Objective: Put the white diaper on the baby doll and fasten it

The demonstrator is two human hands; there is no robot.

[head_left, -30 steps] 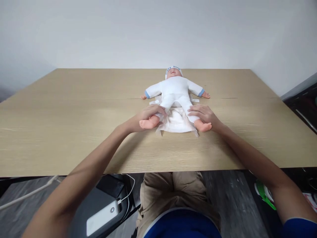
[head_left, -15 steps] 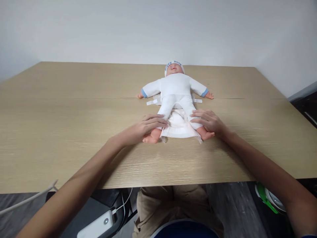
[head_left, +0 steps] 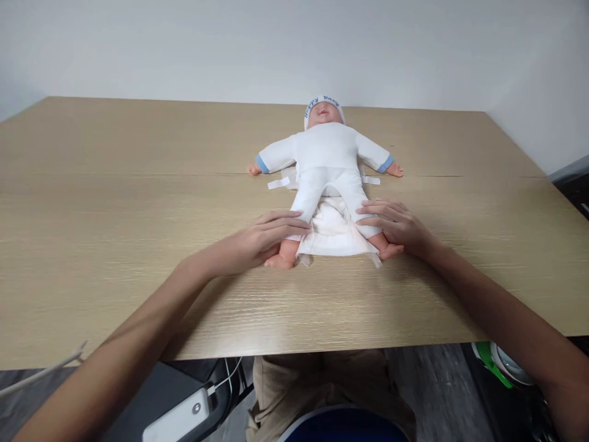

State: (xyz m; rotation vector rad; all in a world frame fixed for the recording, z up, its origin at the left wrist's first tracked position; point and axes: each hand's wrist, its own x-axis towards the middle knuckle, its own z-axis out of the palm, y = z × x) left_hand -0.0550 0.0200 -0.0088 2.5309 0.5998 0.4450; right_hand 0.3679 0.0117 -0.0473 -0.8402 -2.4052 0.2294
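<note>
A baby doll (head_left: 326, 152) in a white suit and a white cap with blue letters lies on its back on the wooden table (head_left: 115, 202). A white diaper (head_left: 332, 236) is spread under its hips and between its legs. My left hand (head_left: 262, 239) lies over the doll's lower leg on the left, its fingers curved across the shin, and a bare foot (head_left: 281, 260) pokes out beneath the palm. My right hand (head_left: 399, 226) covers the other lower leg the same way, just above that foot (head_left: 391, 250).
White tape tabs (head_left: 278, 182) stick out beside the doll's waist. Below the table's near edge are my knees, a white power bank with a cable (head_left: 177, 418) on a dark case at the left, and a green-and-white object (head_left: 499, 367) on the floor at the right.
Both doll legs have come down flat onto the table. My hands stay on them, the left one less tightly wrapped. The view has tilted down slightly.
</note>
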